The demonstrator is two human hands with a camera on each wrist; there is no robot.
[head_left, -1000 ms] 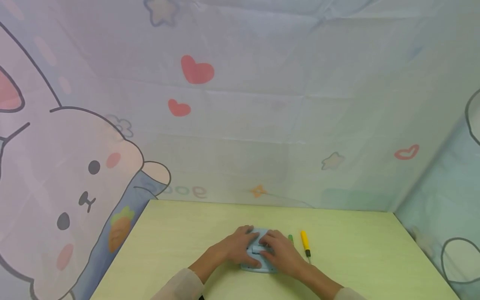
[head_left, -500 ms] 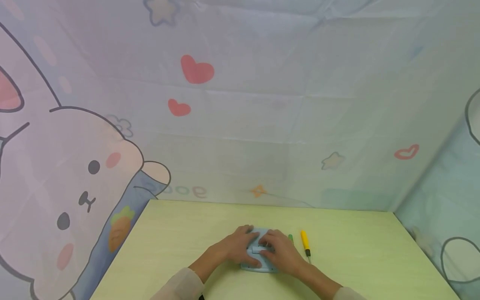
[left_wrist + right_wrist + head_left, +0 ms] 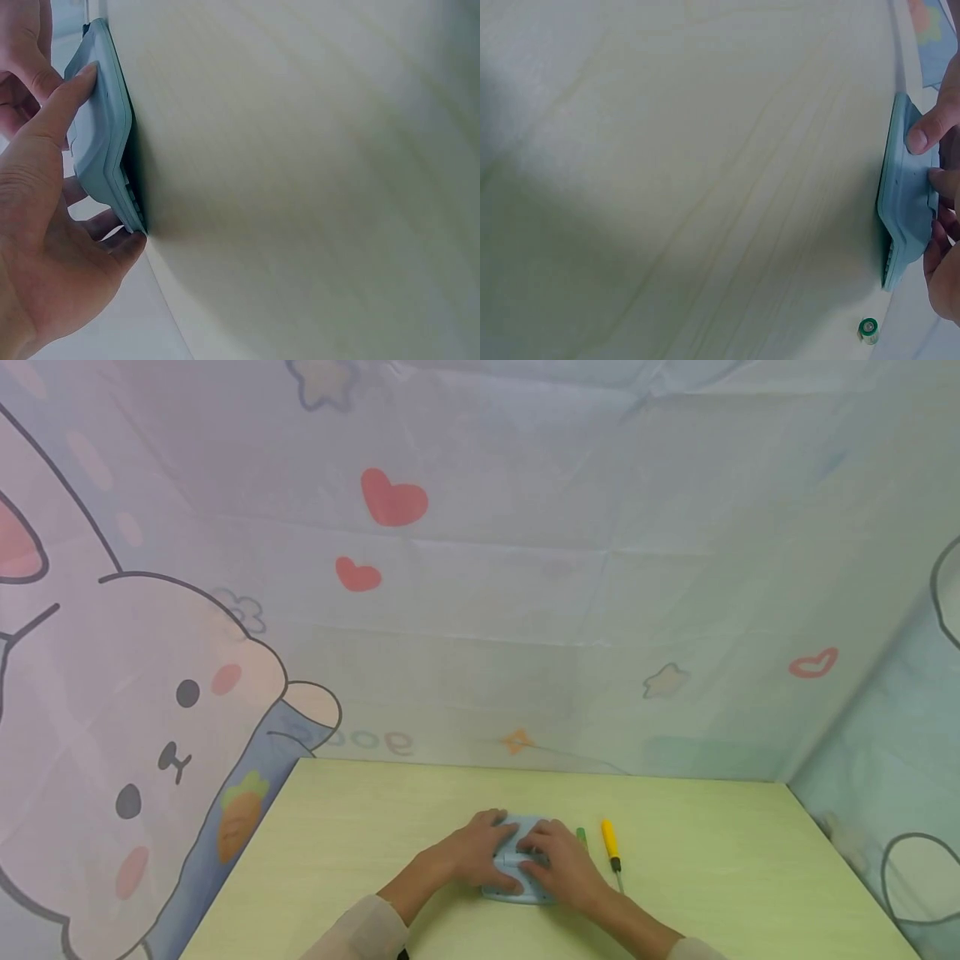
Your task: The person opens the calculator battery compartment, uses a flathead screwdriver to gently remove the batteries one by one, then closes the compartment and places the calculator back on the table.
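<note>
A light-blue calculator (image 3: 517,893) lies on the table with its back up; the edges of its keys show underneath in the left wrist view. My left hand (image 3: 476,852) grips it from the left, thumb on the near part of the back and fingertips around the far side. The right hand (image 3: 566,864) reaches in from the right with curled fingers. Its thumb and fingertips pinch at the small battery cover (image 3: 512,859) in the middle of the back. The right hand hides much of that cover. The right thumb (image 3: 943,182) touches the back.
A green battery (image 3: 581,837) lies just right of the right hand; its end shows in the right wrist view. Further right is a screwdriver (image 3: 611,843) with a yellow handle. The pale yellow-green table (image 3: 720,852) ends at a printed cloth backdrop (image 3: 487,652).
The battery cover's raised outline between the right thumb and fingers looks flatter now, lying more level with the calculator's back. Both hands stay in almost the same place.
</note>
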